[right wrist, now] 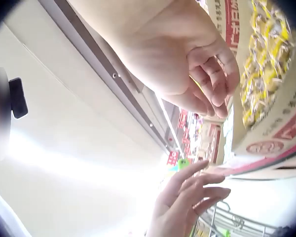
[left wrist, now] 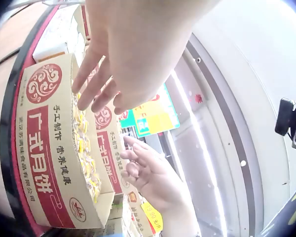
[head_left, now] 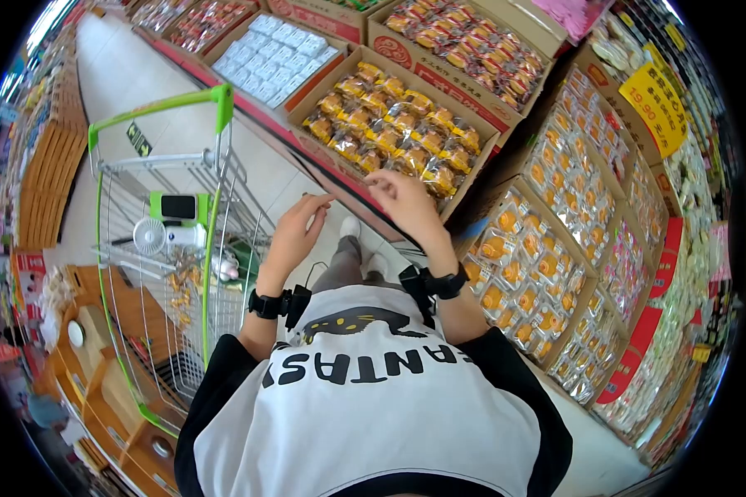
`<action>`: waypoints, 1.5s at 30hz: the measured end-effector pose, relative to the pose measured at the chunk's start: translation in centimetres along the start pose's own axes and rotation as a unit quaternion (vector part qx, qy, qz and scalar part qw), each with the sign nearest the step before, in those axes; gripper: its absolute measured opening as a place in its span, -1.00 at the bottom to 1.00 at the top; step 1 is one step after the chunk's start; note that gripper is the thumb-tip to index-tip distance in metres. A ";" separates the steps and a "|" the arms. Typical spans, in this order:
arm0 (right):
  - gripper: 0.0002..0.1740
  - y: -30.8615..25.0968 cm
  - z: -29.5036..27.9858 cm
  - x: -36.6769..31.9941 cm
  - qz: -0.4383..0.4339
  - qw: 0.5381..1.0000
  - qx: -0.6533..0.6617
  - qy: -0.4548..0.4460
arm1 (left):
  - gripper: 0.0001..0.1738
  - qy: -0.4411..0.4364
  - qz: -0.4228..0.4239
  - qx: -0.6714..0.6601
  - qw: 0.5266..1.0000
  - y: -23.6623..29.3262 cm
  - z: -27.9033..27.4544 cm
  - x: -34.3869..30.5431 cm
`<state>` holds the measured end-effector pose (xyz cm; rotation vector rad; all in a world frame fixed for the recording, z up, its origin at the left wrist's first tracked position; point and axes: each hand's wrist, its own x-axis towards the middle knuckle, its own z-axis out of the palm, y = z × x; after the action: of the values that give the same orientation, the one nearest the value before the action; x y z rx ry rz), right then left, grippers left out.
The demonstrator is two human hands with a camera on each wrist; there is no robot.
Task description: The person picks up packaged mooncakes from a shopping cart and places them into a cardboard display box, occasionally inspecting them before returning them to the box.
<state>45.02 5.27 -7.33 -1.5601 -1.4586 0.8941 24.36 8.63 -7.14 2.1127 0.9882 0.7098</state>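
Observation:
My left hand hovers in front of my body with its fingers loosely bent and nothing in them. Beside it my right hand is raised near the front edge of an open carton of yellow-wrapped mooncakes. In the right wrist view the right hand has relaxed, slightly curled fingers and holds nothing. The left wrist view has the left hand with fingers spread downward, overlapping the printed carton.
To my left stands a green-rimmed shopping cart with a white fan and a phone at its handle end. Packs of orange pastries fill boxes on the right. White packets lie in a box further back.

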 end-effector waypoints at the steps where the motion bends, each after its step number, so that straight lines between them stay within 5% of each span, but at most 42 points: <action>1: -0.78 -0.3 1.1 -0.1 -0.004 0.999 0.012 -0.034 | -0.77 0.024 0.004 0.010 1.000 0.1 -0.2 -0.9; 9: -0.79 -2.6 7.0 -1.0 -0.101 0.959 0.039 -0.260 | -0.73 0.101 -0.114 -0.010 0.988 1.3 -1.7 -6.6; 24: -0.74 -7.7 12.9 0.9 -0.146 0.914 -0.056 -0.374 | -0.74 0.195 -0.090 0.058 0.975 -1.4 -6.6 -10.5; 31: -0.77 -11.5 22.1 0.7 -0.213 0.837 0.006 -0.504 | -0.72 0.280 -0.183 0.068 0.940 -3.6 -13.0 -17.0; 41: -0.78 -17.9 36.4 0.3 -0.309 0.759 -0.054 -0.570 | -0.71 0.397 -0.349 0.060 0.847 -10.3 -20.8 -28.0; 45: -0.70 -17.5 44.5 1.3 -0.327 0.795 -0.050 -0.508 | -0.74 0.393 -0.370 0.050 0.840 -14.3 -23.2 -30.3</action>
<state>-2.40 10.66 -10.51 -0.4193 -2.5911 1.2774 -15.24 -0.87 -9.42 1.2636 2.1515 1.1262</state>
